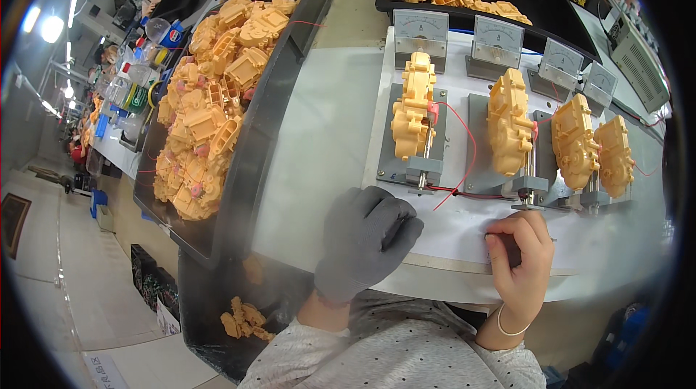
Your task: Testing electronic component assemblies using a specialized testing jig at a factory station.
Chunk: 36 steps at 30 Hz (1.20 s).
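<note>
Curled loosely and grasping nothing, both hands rest on the white table edge (326, 171), gloved left hand (366, 240) and bare right hand (520, 251), just below yellow plastic housings (413, 108) clamped on stands for testing, probably.

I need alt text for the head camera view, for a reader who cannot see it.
A left hand in a grey glove and a bare right hand rest on a white bench before four yellow plastic housings clamped on grey fixtures under dial meters. A black tray of such parts stands at left.
</note>
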Available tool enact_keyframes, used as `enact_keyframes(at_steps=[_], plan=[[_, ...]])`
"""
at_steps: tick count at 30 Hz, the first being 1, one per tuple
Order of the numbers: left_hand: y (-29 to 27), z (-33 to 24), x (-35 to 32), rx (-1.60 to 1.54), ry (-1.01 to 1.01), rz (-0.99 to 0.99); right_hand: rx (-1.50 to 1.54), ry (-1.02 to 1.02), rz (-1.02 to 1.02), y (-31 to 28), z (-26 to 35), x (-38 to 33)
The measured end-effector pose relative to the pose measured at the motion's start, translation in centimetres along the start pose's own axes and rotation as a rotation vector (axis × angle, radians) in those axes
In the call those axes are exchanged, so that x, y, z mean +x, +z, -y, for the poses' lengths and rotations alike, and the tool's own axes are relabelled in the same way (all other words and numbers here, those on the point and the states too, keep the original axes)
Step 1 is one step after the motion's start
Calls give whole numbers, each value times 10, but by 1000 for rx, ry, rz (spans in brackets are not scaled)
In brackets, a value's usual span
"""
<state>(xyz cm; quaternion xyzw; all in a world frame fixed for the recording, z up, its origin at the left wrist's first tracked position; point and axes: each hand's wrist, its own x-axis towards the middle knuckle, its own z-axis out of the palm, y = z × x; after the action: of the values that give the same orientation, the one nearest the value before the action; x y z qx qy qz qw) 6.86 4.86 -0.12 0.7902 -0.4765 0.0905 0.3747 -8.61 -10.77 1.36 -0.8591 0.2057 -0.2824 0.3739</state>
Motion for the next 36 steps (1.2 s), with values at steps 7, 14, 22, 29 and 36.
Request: enact_keyframes(at_steps=[7,14,22,29,36], plan=[[0,0,1,-4,6,-20,-16,-24,2,0,-1,0],[-1,-3,1,-19,-30,-21,-49,-81,-7,2,-2,0],[0,-5,-1,-22,-14,-44,-92,-180,-42,3,-5,-4],[-7,-14,2,42,51,-108,39,-135,-89,-1,-4,-3],[-29,-91,83,148,299,-14,513,-127,-221,7,0,3]])
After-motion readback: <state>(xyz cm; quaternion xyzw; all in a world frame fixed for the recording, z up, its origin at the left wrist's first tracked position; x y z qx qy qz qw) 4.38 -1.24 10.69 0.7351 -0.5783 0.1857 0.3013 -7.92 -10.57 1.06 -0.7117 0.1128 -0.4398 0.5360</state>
